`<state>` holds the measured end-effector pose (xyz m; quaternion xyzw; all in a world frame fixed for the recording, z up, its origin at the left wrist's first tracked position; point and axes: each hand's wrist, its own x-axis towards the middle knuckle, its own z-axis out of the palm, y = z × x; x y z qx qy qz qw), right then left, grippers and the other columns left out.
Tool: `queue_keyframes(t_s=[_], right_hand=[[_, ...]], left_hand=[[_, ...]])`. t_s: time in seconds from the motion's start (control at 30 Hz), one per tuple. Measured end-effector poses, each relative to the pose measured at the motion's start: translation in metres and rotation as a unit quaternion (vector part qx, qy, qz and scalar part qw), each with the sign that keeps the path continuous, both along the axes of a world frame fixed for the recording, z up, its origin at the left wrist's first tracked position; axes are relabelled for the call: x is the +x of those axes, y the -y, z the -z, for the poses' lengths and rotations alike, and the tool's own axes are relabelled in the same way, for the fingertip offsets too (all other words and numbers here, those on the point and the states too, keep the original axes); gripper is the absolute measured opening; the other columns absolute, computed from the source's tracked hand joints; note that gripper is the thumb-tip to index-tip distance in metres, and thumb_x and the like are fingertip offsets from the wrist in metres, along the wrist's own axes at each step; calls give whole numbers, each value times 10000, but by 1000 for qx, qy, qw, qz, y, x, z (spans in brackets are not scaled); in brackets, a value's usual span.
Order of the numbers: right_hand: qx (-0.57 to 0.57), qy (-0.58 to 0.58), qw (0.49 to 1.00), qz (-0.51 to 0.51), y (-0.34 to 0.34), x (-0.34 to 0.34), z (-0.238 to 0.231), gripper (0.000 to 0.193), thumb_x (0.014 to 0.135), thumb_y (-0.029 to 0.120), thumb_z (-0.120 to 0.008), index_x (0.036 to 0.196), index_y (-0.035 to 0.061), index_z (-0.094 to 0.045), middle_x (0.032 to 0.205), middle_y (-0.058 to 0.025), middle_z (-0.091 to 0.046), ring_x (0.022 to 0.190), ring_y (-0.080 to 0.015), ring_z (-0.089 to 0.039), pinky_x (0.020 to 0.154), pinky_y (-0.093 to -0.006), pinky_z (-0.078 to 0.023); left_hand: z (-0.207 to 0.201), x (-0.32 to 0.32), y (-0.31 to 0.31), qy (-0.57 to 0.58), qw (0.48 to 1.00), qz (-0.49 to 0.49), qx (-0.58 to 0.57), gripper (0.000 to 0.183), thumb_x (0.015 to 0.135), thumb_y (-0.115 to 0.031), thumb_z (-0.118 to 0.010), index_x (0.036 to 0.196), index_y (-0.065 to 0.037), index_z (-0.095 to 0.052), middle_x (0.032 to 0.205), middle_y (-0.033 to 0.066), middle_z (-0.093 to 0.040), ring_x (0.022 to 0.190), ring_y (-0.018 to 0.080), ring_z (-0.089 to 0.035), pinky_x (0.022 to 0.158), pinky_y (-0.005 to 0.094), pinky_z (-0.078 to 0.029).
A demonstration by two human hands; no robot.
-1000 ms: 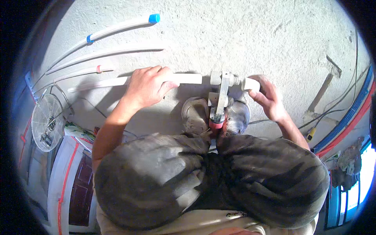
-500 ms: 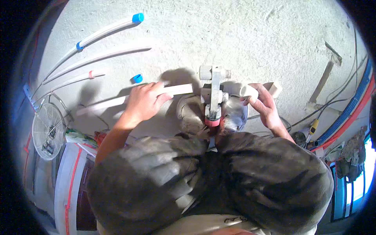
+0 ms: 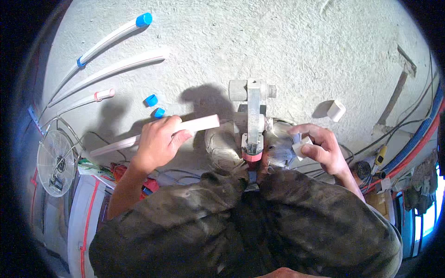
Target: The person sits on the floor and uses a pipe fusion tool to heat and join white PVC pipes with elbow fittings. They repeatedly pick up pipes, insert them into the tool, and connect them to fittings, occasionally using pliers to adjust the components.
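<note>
My left hand is closed around a white plastic pipe, which points right toward a pipe welding tool with metal heating sockets. That tool stands between my shoes, and the pipe's end is apart from it. To the right of the tool, my right hand pinches a short white pipe fitting between thumb and fingers, above my right shoe. A second white fitting lies on the floor beyond that hand. Two small blue rings lie past my left hand.
Long white pipes, one with a blue end, lie on the rough concrete floor at far left. A fan stands at left. Cables, a blue and red hose bundle and a yellow-handled tool are at right.
My right hand has come nearer to me and away from the welding tool, still with the white fitting. The left hand keeps hold of the pipe. The whole view has shifted slightly.
</note>
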<state>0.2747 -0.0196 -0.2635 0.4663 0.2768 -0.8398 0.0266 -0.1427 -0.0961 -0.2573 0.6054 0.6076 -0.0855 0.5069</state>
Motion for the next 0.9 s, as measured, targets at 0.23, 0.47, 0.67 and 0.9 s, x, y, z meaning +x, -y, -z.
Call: queue_keyframes(t_s=[0.23, 0.47, 0.67, 0.9], right_hand=[[-19, 18, 1000, -14, 1, -2, 2, 528, 837, 205, -655, 1305, -37, -626, 1043, -79, -694, 951, -156, -634, 850, -313, -506], [-3, 31, 999, -37, 0, -1, 13, 570, 802, 278, -663, 1274, -41, -649, 1061, -127, -720, 1012, -191, -646, 891, -337, -501], [12, -34, 994, -106, -6, 4, 22, 475, 799, 269, -601, 1134, -58, -677, 1085, -135, -707, 1015, -237, -656, 900, -335, -485], [-11, -45, 999, 9, -2, -1, 20, 182, 885, 177, -584, 837, 3, -614, 836, -62, -602, 784, -157, -542, 706, -310, -403]], left_hand=[[-3, -3, 3, -32, 998, 33, -36, 352, 949, -360, -721, 952, -31, -594, 852, 213, -654, 809, 469, -657, 683, 539, -492], [-5, -8, 14, -73, 995, 13, -70, 376, 958, -399, -700, 960, -39, -591, 875, 215, -665, 820, 472, -662, 694, 552, -501], [-2, -11, 15, -104, 995, -15, 3, 353, 953, -354, -720, 993, -32, -583, 887, 213, -666, 822, 473, -664, 694, 548, -504], [9, -21, 19, -50, 995, -80, -16, 313, 970, -271, -711, 1072, 3, -600, 936, 251, -677, 869, 499, -660, 719, 519, -515]])
